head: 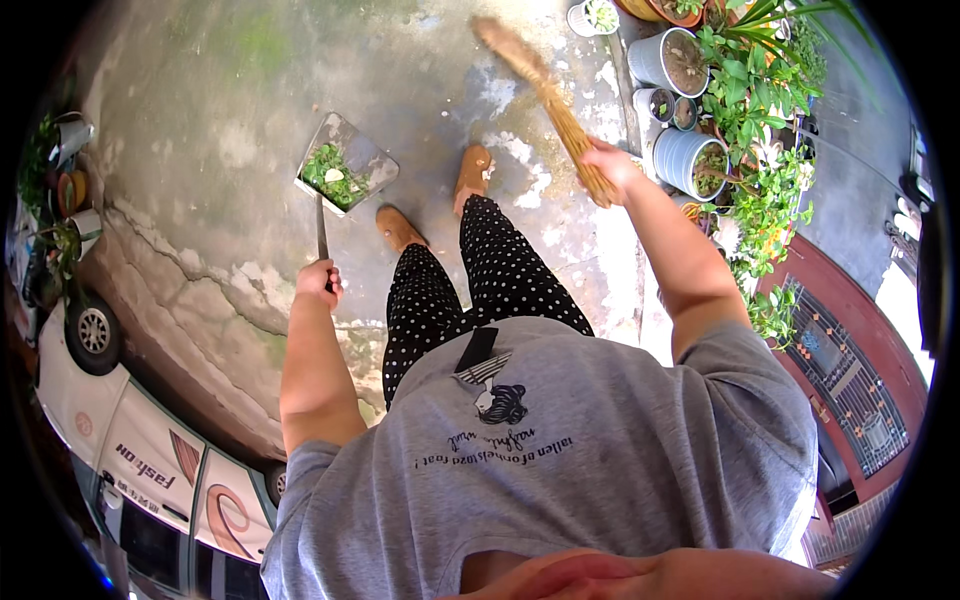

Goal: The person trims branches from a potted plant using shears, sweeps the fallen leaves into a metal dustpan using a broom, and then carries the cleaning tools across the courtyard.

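My left hand (320,283) is closed around the dark handle of a metal dustpan (371,156). Green leaves (332,174) lie in the pan, with a small pale piece on top of them. On the other side, my right hand (611,171) grips a straw hand broom (559,112) near the end of its bound handle. The broom's bristle end, slightly blurred, points away toward the top of the view. Between pan and broom are my feet in brown shoes (472,169), on the concrete floor (247,142). Whether the bristles touch the floor I cannot tell.
Potted plants in pale buckets (686,161) line the right side, with leafy stems (739,86) leaning out. A red door (840,375) stands beyond them. At lower left is a parked white vehicle (142,442); more flowerpots (73,191) sit above it. A crack (187,274) crosses the concrete.
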`<state>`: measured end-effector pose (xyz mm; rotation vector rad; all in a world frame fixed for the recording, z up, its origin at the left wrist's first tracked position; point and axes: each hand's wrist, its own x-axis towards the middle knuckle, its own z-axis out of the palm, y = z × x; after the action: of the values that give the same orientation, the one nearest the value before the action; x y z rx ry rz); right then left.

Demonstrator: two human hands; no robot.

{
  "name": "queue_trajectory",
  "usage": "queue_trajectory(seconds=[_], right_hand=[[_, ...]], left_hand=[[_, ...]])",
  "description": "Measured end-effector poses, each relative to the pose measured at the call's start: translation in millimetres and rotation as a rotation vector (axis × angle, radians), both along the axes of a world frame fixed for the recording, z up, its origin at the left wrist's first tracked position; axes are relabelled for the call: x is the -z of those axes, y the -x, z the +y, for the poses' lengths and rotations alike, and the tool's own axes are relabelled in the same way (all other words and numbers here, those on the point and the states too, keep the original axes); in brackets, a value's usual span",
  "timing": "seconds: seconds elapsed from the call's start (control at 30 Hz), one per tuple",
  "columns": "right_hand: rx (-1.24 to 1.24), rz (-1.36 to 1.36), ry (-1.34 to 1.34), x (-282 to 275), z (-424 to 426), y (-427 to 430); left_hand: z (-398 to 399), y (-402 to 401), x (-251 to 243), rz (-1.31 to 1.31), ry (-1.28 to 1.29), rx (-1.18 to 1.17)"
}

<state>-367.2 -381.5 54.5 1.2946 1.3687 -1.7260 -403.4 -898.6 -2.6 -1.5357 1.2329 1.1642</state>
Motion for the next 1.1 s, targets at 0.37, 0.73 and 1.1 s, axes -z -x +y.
queue_trajectory(seconds=[0.37,0.73,1.1], right_hand=[[0.056,0.013,-0.014,-6.4,26.5,16.0],[-0.722,-0.035,-0.067,-12.7,-142.8,-46.5],[-0.863,0.141,-0.233,-18.1,-171.2,93.6]], left_hand=[[-25.5,-11.8,-10.3,-0.011,-0.041,-0.12],[-36.2,-27.3,5.1,-0.012,-0.141,-0.364],[-82.3,-61.9,1.8,-0.022,-0.152,-0.448]])
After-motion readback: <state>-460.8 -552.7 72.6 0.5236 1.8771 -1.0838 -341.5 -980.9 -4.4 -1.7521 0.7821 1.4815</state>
